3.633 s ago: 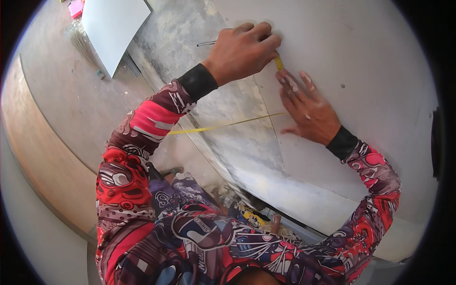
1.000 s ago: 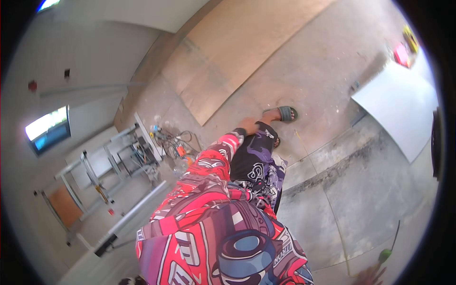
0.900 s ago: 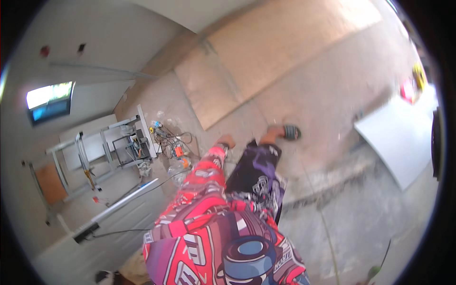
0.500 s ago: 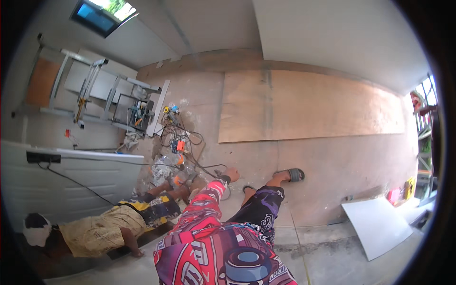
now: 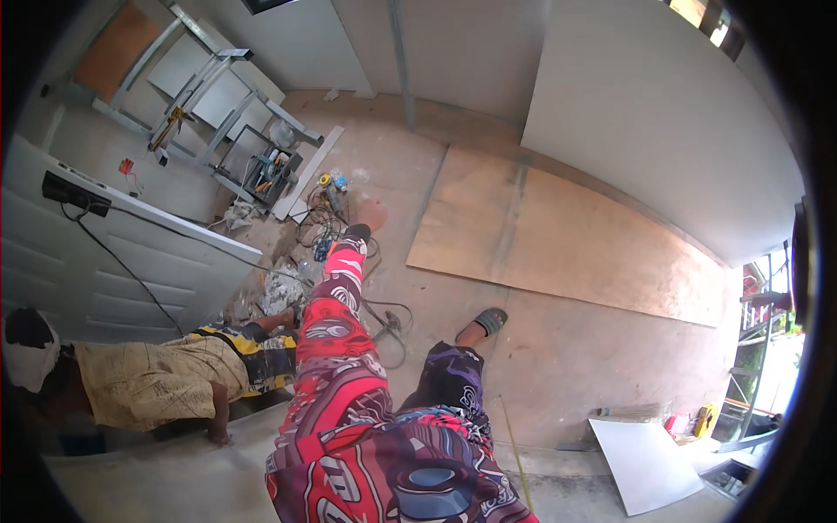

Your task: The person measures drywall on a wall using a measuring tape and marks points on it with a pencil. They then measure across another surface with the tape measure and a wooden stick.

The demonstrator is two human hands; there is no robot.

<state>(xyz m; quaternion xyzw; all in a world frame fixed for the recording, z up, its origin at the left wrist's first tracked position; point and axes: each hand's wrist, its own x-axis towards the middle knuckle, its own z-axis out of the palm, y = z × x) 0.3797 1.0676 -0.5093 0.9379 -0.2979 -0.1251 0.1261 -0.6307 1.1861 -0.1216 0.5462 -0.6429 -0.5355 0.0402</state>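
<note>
The left arm is extended away from the torso, nearly straight, with its patterned sleeve (image 5: pixel 333 353) running from the lower edge up to a black cuff (image 5: pixel 357 232) at the wrist. The left hand (image 5: pixel 371 213) forms the far end of this line and inclines slightly to the right of the forearm. The hand is blurred; whether its fingers are open or closed cannot be told, nor whether they touch anything. The right hand is outside the view, and the state of its fingers cannot be told. The nearest items are the tangled cables (image 5: pixel 316 225), located on the floor (image 5: pixel 558 366) just left of the left hand and cuff. A round yellow object (image 5: pixel 325 179) lies beyond the cables, beside a small blue object (image 5: pixel 341 183). A clear plastic bag (image 5: pixel 283 288) lies nearer the body, left of the sleeve. A plywood sheet (image 5: pixel 567 240) lies flat to the right, well apart from the hand. At the left, a co-worker (image 5: pixel 153 383) in a pale top is positioned low, one arm directed downward.
</note>
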